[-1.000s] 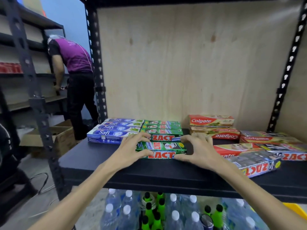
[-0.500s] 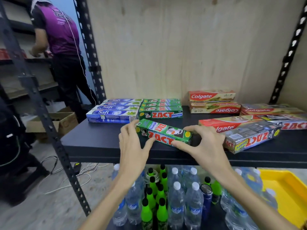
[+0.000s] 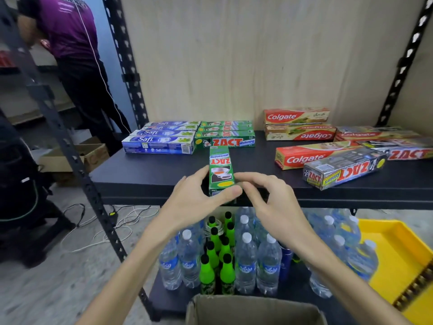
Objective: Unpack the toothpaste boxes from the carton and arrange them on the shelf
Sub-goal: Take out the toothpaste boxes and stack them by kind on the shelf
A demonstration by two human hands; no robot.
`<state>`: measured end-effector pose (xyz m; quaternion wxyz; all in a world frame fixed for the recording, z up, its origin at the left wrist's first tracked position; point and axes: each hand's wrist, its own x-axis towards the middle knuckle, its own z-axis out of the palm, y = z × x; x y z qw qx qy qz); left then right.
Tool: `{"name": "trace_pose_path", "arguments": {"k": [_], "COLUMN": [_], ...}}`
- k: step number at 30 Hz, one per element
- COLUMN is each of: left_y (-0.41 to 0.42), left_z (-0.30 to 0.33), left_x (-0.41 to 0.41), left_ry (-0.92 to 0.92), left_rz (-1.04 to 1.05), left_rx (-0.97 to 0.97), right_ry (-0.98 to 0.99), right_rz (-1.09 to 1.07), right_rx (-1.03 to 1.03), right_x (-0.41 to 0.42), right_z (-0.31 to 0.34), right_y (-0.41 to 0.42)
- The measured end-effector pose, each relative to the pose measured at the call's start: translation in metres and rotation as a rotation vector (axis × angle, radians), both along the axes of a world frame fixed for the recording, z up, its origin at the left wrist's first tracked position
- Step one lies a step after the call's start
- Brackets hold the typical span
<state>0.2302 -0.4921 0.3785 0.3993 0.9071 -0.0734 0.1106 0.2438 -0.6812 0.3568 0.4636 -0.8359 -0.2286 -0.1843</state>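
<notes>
Green box (image 3: 221,171) has swung from crosswise to lengthwise since half a second ago, pinched at its near end by left hand (image 3: 195,199) and right hand (image 3: 271,200) fingertips, pointing 12 o'clock at the green row (image 3: 225,134) on the shelf (image 3: 145,174) (likely being re-slotted, carton (image 3: 253,310) waits).

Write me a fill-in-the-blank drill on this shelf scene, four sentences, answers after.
1. Both hands, left hand and right hand, hold a ____ Zact box.
2. The blue boxes at the shelf's left read ____.
3. The held box points its long side toward the shelf's back, so it lies ____ to the green row.
4. The bottles with black caps under the shelf are ____.

Answers: green; Safi; crosswise; green
</notes>
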Motion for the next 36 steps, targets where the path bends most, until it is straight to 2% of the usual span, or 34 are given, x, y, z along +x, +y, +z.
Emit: {"name": "trace_pose_path", "arguments": {"k": [5, 10, 16, 19, 22, 28, 36], "left_y": [0.014, 0.047, 0.079, 0.081, 0.081, 0.085, 0.107], "left_z": [0.001, 0.016, 0.026, 0.026, 0.022, 0.019, -0.002], "left_x": [0.016, 0.036, 0.075, 0.096, 0.117, 0.146, 0.175], "left_ry": [0.002, 0.063, 0.016, -0.1, -0.211, -0.308, -0.23], "left_rz": [-0.005, -0.12, -0.126, -0.033, 0.111, 0.219, 0.107], "left_rx": [0.124, 0.093, 0.254, 0.397, 0.5, 0.572, 0.492], "right_ry": [-0.038, -0.056, -0.15, -0.178, -0.145, -0.062, -0.045], "right_rz": [0.013, -0.084, -0.297, -0.361, -0.332, -0.306, -0.244], "right_rx": [-0.046, -0.211, -0.647, -0.788, -0.868, -0.842, -0.632], "right_x": [0.016, 0.067, 0.108, 0.123, 0.136, 0.158, 0.187], "right_z": [0.004, 0.015, 0.036, 0.047, 0.064, 0.075, 0.064], "right_y": [0.001, -0.009, -0.015, -0.014, -0.009, 0.001, 0.0]}}
